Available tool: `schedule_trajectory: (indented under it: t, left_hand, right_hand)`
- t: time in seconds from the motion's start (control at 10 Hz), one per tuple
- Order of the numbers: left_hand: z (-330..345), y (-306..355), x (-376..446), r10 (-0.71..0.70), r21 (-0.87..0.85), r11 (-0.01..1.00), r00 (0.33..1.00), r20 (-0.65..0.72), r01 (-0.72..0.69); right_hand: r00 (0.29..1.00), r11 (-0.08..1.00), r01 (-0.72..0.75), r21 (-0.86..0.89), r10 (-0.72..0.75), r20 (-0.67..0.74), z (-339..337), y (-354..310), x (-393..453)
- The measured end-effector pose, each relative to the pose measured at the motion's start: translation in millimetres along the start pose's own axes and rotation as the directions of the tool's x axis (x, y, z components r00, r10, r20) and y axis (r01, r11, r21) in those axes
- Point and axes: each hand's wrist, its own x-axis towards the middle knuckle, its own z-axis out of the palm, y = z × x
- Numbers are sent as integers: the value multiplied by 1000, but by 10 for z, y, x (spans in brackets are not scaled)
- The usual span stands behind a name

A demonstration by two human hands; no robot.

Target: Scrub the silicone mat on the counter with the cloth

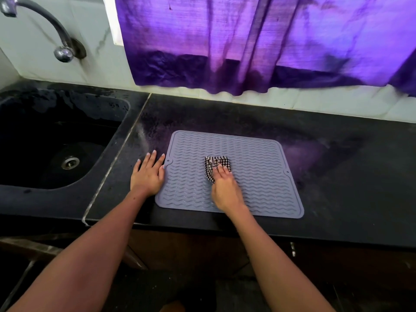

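Observation:
A grey silicone mat (258, 163) with wavy ridges lies flat on the black counter (337, 176). On the mat's middle sits a black-and-white checked cloth (215, 164), folded small. My right hand (225, 190) presses down on the cloth's near part, fingers curled over it. My left hand (147, 174) lies flat on the counter at the mat's left edge, fingers spread, the thumb side touching the mat's border.
A black sink (56, 140) with a metal drain is set into the counter at the left, under a curved metal tap (60, 48). A purple curtain (247, 41) hangs over the tiled back wall. The counter's front edge runs just below the mat.

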Motion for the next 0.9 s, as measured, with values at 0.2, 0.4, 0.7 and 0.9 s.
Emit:
schedule_trajectory:
  t: [0.2, 0.4, 0.7, 0.9]
  left_hand:
    - [9, -5, 0, -2, -8, 1000, 1000, 5, 2]
    - [8, -10, -4, 7, -11, 1000, 1000, -10, -7]
    - [-10, -5, -5, 9, -9, 1000, 1000, -1, -9]
    - [6, -12, -13, 18, -18, 1000, 999, -32, -18]
  right_hand:
    - [998, 998, 59, -8, -60, -36, 215, 126, -48]
    - [992, 996, 80, 26, -77, -96, 134, 164, -2]
    - [962, 995, -98, 31, 103, -252, -218, 349, 93]
    - [989, 999, -44, -13, 42, -140, 44, 427, -184]
